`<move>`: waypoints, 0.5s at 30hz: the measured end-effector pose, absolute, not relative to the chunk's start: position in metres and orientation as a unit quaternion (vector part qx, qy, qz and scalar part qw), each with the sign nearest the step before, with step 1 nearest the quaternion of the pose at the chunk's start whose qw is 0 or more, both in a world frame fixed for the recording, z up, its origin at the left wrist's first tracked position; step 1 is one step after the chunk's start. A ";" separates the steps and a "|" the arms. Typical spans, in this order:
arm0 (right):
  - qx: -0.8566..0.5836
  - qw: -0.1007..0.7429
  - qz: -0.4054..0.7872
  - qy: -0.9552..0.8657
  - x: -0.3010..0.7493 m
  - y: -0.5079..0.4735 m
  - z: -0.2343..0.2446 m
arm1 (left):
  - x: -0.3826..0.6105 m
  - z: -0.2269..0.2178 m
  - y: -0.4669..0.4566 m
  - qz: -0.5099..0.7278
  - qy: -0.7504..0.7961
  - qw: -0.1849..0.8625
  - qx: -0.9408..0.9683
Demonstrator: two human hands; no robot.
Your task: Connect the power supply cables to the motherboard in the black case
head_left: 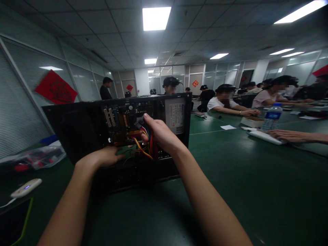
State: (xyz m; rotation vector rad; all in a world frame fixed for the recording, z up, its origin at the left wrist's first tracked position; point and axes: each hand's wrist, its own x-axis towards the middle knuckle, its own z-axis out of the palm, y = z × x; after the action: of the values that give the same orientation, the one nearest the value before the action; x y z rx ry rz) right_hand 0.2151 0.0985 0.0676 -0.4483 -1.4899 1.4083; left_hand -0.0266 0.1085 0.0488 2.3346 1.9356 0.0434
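Note:
An open black computer case (74,130) stands on the green table, its inside facing me. My right hand (160,133) pinches a dark multi-pin power connector (139,122), with a bundle of coloured wires (143,150) trailing below the palm. Behind that hand, at the case's upper right, sits the power supply (175,116) with a white label. My left hand (106,157) reaches into the lower part of the case, fingers stretched out beside thin wires; I see nothing in its grasp. Expansion slots (110,118) on the motherboard show above it.
A clear plastic bag (43,159), a white device with a cable (27,188) and a green-edged dark tablet (15,218) lie at left. To the right are a water bottle (273,118), a small box (252,122), paper (228,127) and another person's hand (292,135). Several people sit beyond.

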 end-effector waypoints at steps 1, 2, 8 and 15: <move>-0.177 0.507 0.572 -0.620 0.219 0.096 0.070 | -0.025 0.052 0.106 0.023 0.624 0.064 0.778; -0.173 0.517 0.561 -0.623 0.222 0.093 0.073 | -0.022 0.055 0.103 0.037 0.605 0.079 0.792; -0.180 0.575 0.505 -0.618 0.232 0.068 0.090 | 0.015 0.085 0.065 0.185 0.442 0.155 0.864; -0.178 0.578 0.449 -0.658 0.241 0.026 0.108 | 0.049 0.093 0.025 0.407 0.315 0.211 0.831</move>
State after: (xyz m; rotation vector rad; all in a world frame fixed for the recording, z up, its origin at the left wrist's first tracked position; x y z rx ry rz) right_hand 0.2411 0.0262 0.1080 -0.4171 -1.5398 1.0502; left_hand 0.0495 0.0253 0.0928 2.3087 0.8759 1.1324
